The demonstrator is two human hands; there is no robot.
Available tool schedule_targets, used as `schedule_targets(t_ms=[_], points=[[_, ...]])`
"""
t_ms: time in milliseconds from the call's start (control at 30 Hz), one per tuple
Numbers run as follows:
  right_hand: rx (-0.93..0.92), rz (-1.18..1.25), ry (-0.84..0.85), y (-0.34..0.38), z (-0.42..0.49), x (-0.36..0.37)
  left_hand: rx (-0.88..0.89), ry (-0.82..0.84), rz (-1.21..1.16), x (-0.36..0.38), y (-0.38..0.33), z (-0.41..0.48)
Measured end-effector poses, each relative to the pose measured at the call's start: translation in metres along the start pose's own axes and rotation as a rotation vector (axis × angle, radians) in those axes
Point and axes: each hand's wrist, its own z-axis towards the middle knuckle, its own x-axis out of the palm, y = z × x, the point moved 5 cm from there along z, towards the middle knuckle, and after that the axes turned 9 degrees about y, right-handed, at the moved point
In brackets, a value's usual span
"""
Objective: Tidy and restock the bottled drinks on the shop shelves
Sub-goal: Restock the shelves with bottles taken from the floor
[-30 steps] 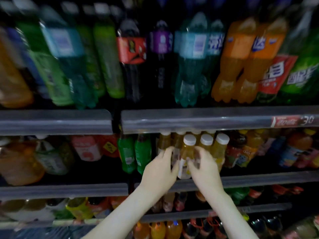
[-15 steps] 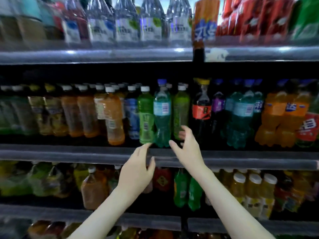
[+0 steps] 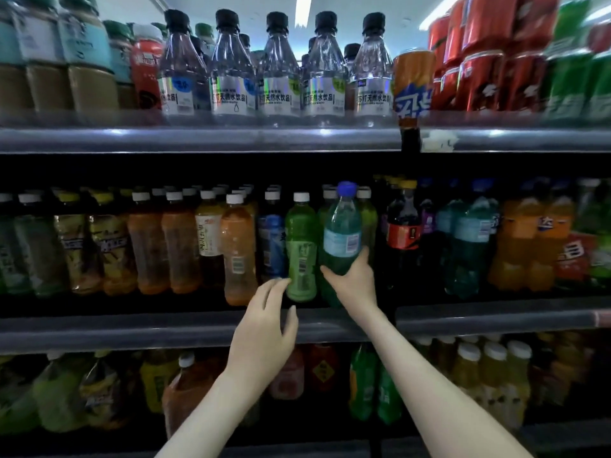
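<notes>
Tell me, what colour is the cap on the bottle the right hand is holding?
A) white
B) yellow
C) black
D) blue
D: the teal bottle that the right hand grips near its base has a blue cap.

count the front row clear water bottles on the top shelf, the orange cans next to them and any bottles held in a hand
clear water bottles: 5
orange can: 1
teal bottle held in the right hand: 1
total: 7
</notes>
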Motion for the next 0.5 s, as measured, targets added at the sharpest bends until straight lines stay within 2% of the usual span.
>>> schedule_targets(t_ms=[133,267,400,500], points=[[-0.156,0.114,-0.055,0.01,-0.037,-0.033,0.058,-0.058,-0.051,0.021,-0.026,0.005],[-0.277,0.069,-0.116,0.008,-0.054,-0.089,0.106,-0.077,-0.078,0.046,-0.056,0.019],[-0.258,0.005,-0.224,-0.012,-0.057,-0.15,0.103,0.019,-0.128,0.085,-0.089,0.039],[-0.189,-0.029,-0.261,-0.03,-0.049,-0.185,0.007,0.075,-0.177,0.118,-0.107,0.066]])
